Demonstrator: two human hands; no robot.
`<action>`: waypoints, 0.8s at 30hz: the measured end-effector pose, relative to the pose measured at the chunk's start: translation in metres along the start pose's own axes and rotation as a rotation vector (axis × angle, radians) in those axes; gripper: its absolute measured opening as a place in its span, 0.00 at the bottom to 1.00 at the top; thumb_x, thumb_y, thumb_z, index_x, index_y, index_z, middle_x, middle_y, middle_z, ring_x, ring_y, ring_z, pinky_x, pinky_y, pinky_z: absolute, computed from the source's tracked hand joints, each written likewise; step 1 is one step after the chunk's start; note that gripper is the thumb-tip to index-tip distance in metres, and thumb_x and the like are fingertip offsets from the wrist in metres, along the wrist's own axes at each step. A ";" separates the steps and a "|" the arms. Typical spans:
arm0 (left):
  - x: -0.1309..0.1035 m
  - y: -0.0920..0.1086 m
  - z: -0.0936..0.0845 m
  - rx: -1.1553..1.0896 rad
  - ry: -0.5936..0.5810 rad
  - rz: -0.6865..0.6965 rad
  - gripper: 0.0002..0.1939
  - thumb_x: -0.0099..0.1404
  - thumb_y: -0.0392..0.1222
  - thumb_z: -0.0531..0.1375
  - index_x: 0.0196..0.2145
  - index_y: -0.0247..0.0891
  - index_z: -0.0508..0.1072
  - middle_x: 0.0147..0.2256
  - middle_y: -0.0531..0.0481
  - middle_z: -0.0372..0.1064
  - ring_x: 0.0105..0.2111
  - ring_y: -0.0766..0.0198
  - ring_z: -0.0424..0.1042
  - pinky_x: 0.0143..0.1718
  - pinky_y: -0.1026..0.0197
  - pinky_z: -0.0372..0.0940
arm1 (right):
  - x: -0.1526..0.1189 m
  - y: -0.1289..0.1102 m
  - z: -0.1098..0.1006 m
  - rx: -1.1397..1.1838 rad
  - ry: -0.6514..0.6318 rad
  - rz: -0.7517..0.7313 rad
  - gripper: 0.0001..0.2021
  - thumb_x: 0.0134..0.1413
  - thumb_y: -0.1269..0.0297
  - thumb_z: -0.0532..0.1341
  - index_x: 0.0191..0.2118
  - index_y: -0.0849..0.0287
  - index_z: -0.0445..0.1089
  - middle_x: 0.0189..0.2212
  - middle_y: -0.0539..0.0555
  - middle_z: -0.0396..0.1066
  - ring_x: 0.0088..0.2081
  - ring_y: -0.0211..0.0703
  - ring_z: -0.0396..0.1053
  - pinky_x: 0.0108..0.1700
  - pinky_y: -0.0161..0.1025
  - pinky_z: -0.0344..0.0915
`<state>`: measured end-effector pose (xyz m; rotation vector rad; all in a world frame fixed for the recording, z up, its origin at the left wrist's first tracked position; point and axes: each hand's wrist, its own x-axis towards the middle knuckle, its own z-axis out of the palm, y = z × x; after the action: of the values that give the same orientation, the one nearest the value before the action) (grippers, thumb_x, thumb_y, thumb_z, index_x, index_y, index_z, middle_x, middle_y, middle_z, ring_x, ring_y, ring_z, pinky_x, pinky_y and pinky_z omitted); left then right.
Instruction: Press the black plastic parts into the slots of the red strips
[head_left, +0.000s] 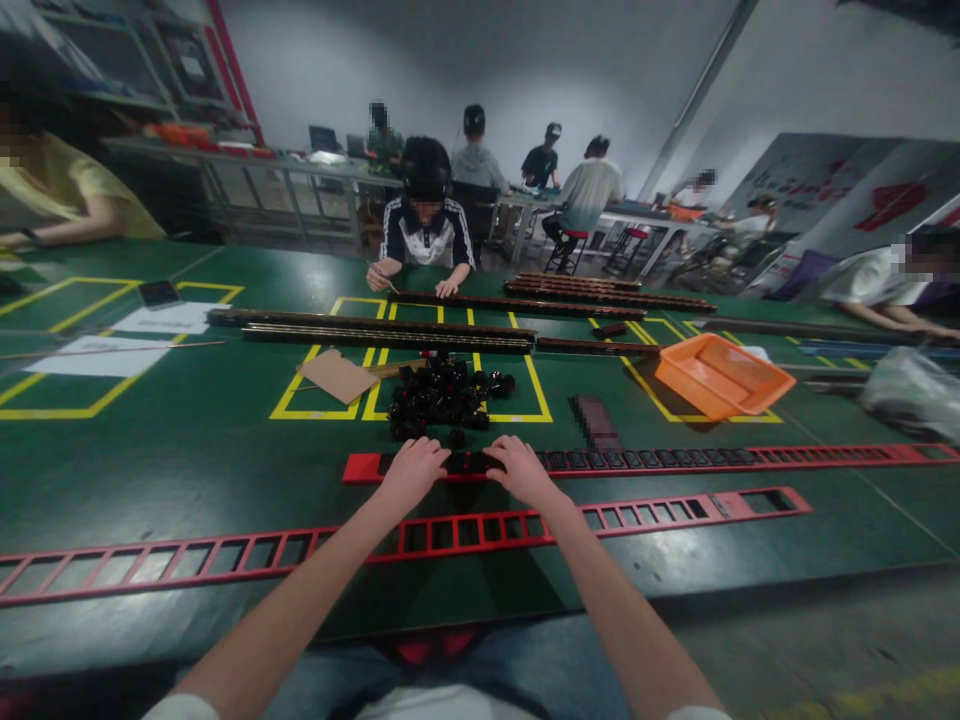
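My left hand and my right hand are side by side over a long red frame with a row of slots. The fingers of both are bent and closed at a small black part seated in it; the fingertips partly hide the grip. Right of my hands, a row of black parts fills many slots, while those at the far right are bare. A heap of loose black parts lies just beyond my hands. Under my forearms stretches a second red frame, its slots mostly unfilled.
Cardboard lies left of the heap; a dark flat object and an orange bin stand to the right. Long dark rails cross the table behind. Opposite sits a co-worker; a plastic bag rests far right.
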<state>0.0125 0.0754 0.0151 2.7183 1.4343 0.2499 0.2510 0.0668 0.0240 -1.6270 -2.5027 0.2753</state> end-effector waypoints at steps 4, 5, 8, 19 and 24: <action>-0.001 0.001 -0.002 0.022 -0.023 -0.008 0.12 0.64 0.37 0.62 0.46 0.39 0.74 0.40 0.46 0.72 0.43 0.55 0.69 0.43 0.54 0.60 | 0.000 0.005 0.007 0.038 0.011 -0.002 0.18 0.57 0.63 0.65 0.53 0.56 0.71 0.46 0.56 0.68 0.49 0.49 0.63 0.49 0.44 0.62; -0.002 0.002 -0.003 0.025 -0.032 -0.009 0.12 0.64 0.37 0.62 0.46 0.39 0.74 0.40 0.46 0.72 0.43 0.55 0.69 0.44 0.54 0.60 | 0.001 0.005 0.009 0.046 0.020 0.000 0.18 0.57 0.63 0.65 0.53 0.56 0.71 0.46 0.56 0.68 0.49 0.49 0.63 0.49 0.44 0.62; -0.001 0.006 -0.009 0.028 -0.028 -0.022 0.12 0.64 0.40 0.62 0.46 0.38 0.74 0.41 0.45 0.71 0.44 0.54 0.68 0.46 0.53 0.59 | 0.001 0.006 0.012 0.062 0.041 -0.006 0.18 0.56 0.63 0.65 0.52 0.56 0.71 0.46 0.56 0.68 0.49 0.49 0.63 0.50 0.44 0.62; 0.028 0.035 0.002 -0.069 -0.074 -0.038 0.14 0.63 0.43 0.63 0.46 0.38 0.74 0.44 0.45 0.67 0.47 0.54 0.65 0.45 0.55 0.62 | -0.009 0.021 0.008 0.090 0.034 0.073 0.18 0.57 0.65 0.63 0.54 0.57 0.70 0.51 0.57 0.70 0.52 0.50 0.65 0.52 0.47 0.60; 0.026 0.029 0.003 -0.091 -0.095 -0.073 0.14 0.63 0.44 0.63 0.46 0.40 0.74 0.44 0.45 0.67 0.48 0.53 0.65 0.46 0.53 0.61 | -0.009 0.015 0.009 0.114 0.040 0.056 0.16 0.58 0.67 0.63 0.53 0.57 0.70 0.50 0.56 0.71 0.51 0.48 0.66 0.53 0.46 0.60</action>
<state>0.0507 0.0805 0.0189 2.5637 1.4558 0.1749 0.2665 0.0638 0.0119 -1.6426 -2.3688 0.3814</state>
